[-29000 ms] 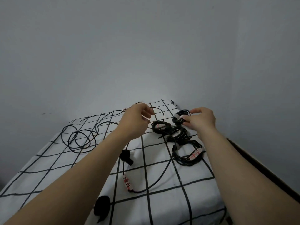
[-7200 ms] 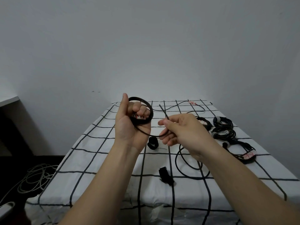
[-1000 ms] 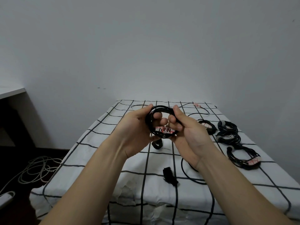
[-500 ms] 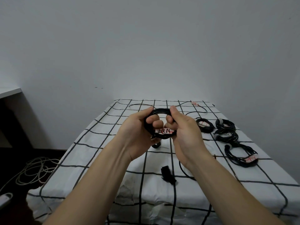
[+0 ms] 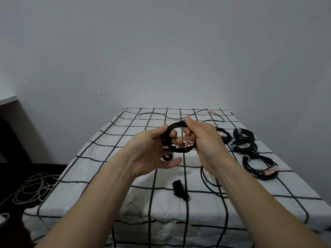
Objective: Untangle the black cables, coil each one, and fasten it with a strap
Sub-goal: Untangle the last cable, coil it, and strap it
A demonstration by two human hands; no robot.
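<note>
Your left grip (image 5: 152, 151) and right grip (image 5: 206, 143) are both curled round the coiled black cable (image 5: 176, 125), held up over the tabletop (image 5: 107, 176), white tag (image 5: 185, 144) facing you, loose black strap (image 5: 180, 191) lying below near the front edge, bundled coils (image 5: 244, 135) off to the right.

- Our left hand (image 5: 152, 153) grips the left side of the coiled black cable (image 5: 174, 125), with the thumb over its upper rim and the fingers curled behind it.
- Our right hand (image 5: 206, 142) grips the coil's right side, thumb pressed on its top, fingers curled round it.
- Both bare forearms rise from below the coil and converge on it, palms facing each other.
</note>
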